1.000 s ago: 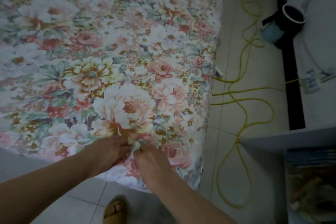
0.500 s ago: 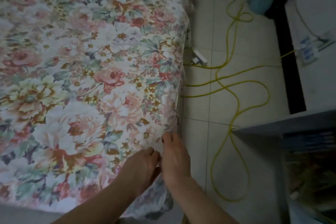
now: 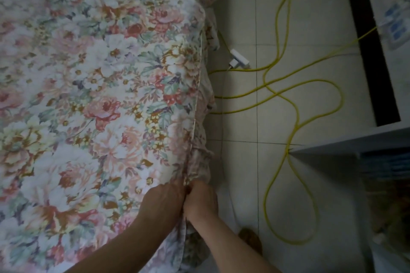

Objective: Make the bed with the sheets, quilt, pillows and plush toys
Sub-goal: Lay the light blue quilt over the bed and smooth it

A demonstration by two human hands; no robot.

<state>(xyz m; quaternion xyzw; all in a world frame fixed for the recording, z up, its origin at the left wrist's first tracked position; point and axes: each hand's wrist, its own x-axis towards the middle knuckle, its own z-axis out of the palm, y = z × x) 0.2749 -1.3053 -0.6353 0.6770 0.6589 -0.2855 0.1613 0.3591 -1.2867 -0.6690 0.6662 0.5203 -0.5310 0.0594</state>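
From the head view, the floral sheet (image 3: 99, 95) covers the bed across the left and centre. Its right edge runs down to the two hands, which meet at the near corner. The left hand (image 3: 164, 201) and the right hand (image 3: 200, 200) touch each other, fingers curled into the piped seam, each gripping the fabric there. The cloth is thin printed cotton, smooth on top, with a gathered frill hanging down the side. Right of the bed lies pale tiled floor (image 3: 244, 162), with a yellow cable (image 3: 295, 104) looping across it and a white plug (image 3: 238, 60) just beside the frill. A grey shelf (image 3: 355, 144) juts in at the right, well apart from the hands.
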